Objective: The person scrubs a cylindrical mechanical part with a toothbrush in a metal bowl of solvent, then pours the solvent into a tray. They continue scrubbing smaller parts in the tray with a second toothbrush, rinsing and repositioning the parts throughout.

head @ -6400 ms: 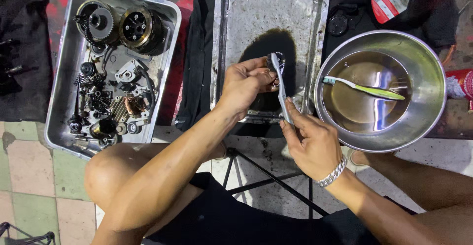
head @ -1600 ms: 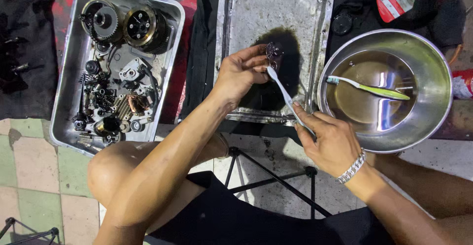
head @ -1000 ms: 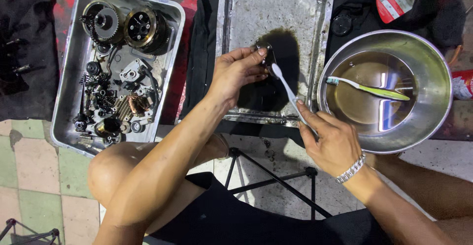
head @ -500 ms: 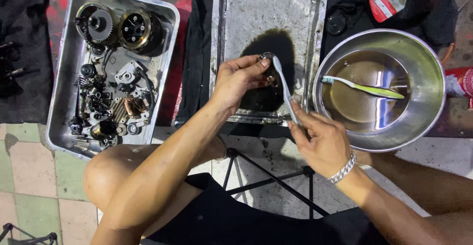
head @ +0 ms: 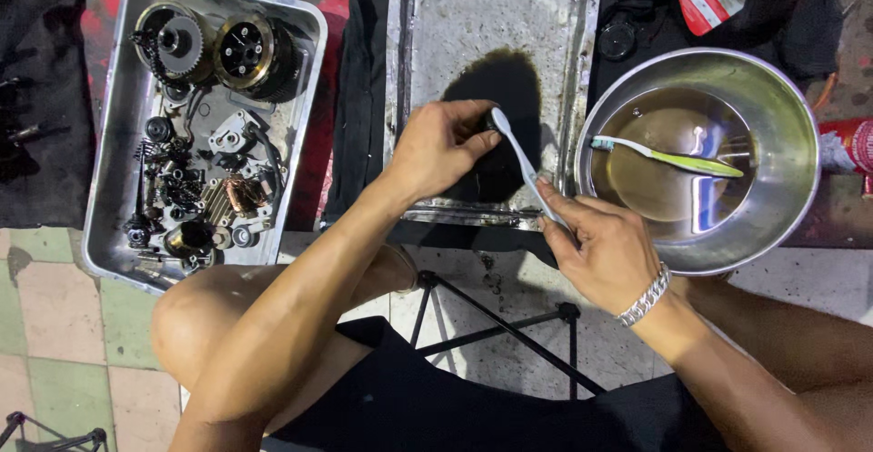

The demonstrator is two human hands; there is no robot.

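Toothbrush (head: 523, 165) head swung back onto part; right hand (head: 605, 252) clamps handle, left hand (head: 436, 147) clamps part.

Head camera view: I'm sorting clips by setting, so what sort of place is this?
Probably an informal repair spot on a tiled floor: a metal tray of engine parts, an oil-stained tray, and a steel bowl of dirty liquid holding a toothbrush.
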